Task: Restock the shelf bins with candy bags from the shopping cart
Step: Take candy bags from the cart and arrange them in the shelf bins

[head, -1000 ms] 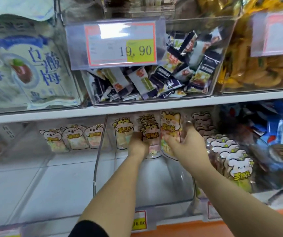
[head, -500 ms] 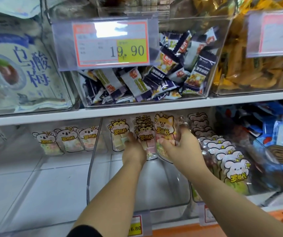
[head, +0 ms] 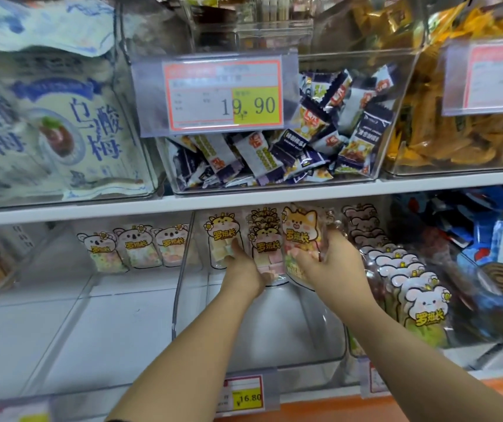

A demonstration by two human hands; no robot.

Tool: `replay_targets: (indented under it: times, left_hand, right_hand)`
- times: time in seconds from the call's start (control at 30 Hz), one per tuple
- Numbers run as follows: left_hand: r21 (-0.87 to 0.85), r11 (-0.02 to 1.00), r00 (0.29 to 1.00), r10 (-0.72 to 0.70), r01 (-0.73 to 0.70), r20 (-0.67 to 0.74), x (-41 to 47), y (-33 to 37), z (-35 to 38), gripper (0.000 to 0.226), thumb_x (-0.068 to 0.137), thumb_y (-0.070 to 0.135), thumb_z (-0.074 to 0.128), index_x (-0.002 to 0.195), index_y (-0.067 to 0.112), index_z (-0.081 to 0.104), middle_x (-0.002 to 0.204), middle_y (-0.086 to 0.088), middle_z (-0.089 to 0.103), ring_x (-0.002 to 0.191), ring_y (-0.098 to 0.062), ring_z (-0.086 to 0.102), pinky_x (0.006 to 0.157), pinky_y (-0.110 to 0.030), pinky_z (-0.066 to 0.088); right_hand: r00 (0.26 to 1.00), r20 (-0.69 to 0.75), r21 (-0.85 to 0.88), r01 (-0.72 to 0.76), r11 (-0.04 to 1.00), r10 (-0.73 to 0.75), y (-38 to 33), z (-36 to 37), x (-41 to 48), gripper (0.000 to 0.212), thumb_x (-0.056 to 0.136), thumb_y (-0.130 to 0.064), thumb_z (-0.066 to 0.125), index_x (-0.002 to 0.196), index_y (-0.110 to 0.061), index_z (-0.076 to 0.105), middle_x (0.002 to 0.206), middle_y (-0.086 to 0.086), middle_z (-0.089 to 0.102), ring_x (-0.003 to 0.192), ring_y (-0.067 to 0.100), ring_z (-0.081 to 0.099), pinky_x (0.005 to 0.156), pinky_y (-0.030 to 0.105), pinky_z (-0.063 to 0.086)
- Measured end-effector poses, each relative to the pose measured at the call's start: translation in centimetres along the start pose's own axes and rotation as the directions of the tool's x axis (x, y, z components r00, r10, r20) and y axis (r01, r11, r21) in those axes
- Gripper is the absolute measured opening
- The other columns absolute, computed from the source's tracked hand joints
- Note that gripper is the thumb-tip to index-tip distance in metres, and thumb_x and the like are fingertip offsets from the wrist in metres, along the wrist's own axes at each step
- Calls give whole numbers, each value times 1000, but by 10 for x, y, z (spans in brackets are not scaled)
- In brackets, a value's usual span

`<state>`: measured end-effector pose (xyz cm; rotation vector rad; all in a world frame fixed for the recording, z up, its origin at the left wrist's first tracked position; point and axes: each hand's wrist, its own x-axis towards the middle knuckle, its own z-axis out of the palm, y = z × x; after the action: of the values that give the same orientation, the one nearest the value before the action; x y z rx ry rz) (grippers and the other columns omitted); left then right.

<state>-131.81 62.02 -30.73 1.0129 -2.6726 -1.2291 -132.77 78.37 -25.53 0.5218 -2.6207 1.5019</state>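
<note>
- Candy bags (head: 264,243) with cartoon animal faces stand upright at the far end of a clear bin (head: 179,287) in the middle of the lower shelf; the near part of the bin shows only its clear floor.
- Three sorts stand side by side there: a hamster-faced bag (head: 220,236) on the left, a small stack in the middle, and a fox-faced bag (head: 300,231) on the right.
- Both bare forearms reach in from the near edge.
- The right hand (head: 333,264) grips the fox-faced bag, thumb across its front and fingers wrapped round its right edge.
- The left hand (head: 244,272) lies against the lower fronts of the hamster-faced bag and the middle stack, one finger stretched up on the hamster-faced bag; the back of the hand hides the other fingers, so I cannot tell whether it pinches anything.
- Left of this bin, three koala-faced bags (head: 140,248) stand at the far end of a neighbouring bin.
- Right of it, a dense row of mouse-faced bags (head: 423,303) runs from far to near.
- A yellow price tag (head: 247,398) reading 16.80 sits on the near front of the middle bin.
- On the shelf board (head: 274,198) above, a bin of purple-wrapped snacks (head: 320,141) carries a tag (head: 225,95) reading 19.90.
</note>
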Motion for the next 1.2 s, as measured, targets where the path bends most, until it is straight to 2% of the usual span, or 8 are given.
replay_targets:
  times: [0.2, 0.33, 0.57, 0.7, 0.8, 0.93, 1.03, 1.2]
  left_hand:
    - [-213, 938, 960, 280, -273, 1, -79, 3, -48, 49, 96, 13, 61, 141, 18, 42, 133, 3, 56, 113, -14, 56, 90, -21, 42]
    - [-490, 825, 949, 314, -282, -18, -126, -23, -87, 46, 94, 6, 59, 133, 24, 42, 122, 5, 61, 97, -4, 60, 79, -19, 46]
    - [-457, 807, 923, 278, -374, -265, -177, -79, -171, 31, 95, 9, 66, 120, 20, 53, 101, 6, 65, 93, -3, 62, 82, -10, 50]
    - [-412, 850, 927, 207, -329, -313, -194, -114, -208, 32, 97, 15, 63, 128, 12, 52, 105, 11, 63, 93, 1, 60, 74, -2, 45]
    - [-432, 853, 923, 132, -291, -362, -199, -138, -231, 30, 99, 15, 60, 127, 11, 49, 104, 10, 60, 92, 4, 57, 71, -2, 45]
    - [-467, 840, 887, 38, -278, -460, -194, -166, -260, 25, 99, 16, 60, 121, 20, 48, 119, -4, 64, 114, -17, 61, 100, -33, 51]
    - [-482, 842, 854, -50, -242, -517, -183, -189, -277, 24, 98, 15, 59, 119, 21, 49, 118, -4, 65, 113, -20, 62, 101, -43, 50]
    - [-604, 785, 830, -238, -142, -504, -147, -227, -296, 22, 101, 11, 53, 123, 11, 54, 112, -2, 67, 99, -13, 65, 80, -22, 52]
  right_hand:
    - [975, -1, -243, 217, 945, -224, -36, -2, -26, 25, 80, -33, 78, 89, -22, 57, 76, -4, 54, 89, 31, 57, 80, 41, 46]
    - [963, 136, 18, 230, 973, -231, -69, 12, -53, 25, 83, -22, 77, 95, -31, 57, 80, -11, 66, 79, 13, 64, 73, 36, 52]
    - [883, 221, 337, 330, 882, -415, -145, 66, -106, 40, 85, -8, 73, 98, -41, 54, 96, -12, 71, 89, 2, 66, 78, 19, 50]
    - [827, 320, 442, 301, 845, -462, -179, 105, -119, 44, 85, -2, 71, 109, -35, 57, 100, -18, 69, 86, -12, 63, 71, 4, 42]
    - [773, 435, 519, 203, 830, -461, -202, 135, -123, 39, 87, 4, 68, 115, -21, 57, 101, -14, 68, 81, -17, 62, 76, 7, 49]
    - [722, 549, 582, 31, 812, -421, -229, 183, -119, 31, 88, 0, 69, 106, -24, 59, 109, 0, 72, 104, 12, 68, 101, 39, 52]
    - [643, 644, 553, -15, 833, -415, -248, 216, -115, 26, 89, 0, 67, 101, -23, 66, 102, -2, 75, 97, 13, 71, 96, 36, 54]
    - [662, 678, 434, -9, 901, -320, -264, 270, -91, 16, 89, -17, 72, 102, -19, 64, 104, 3, 74, 87, 11, 70, 84, 26, 55]
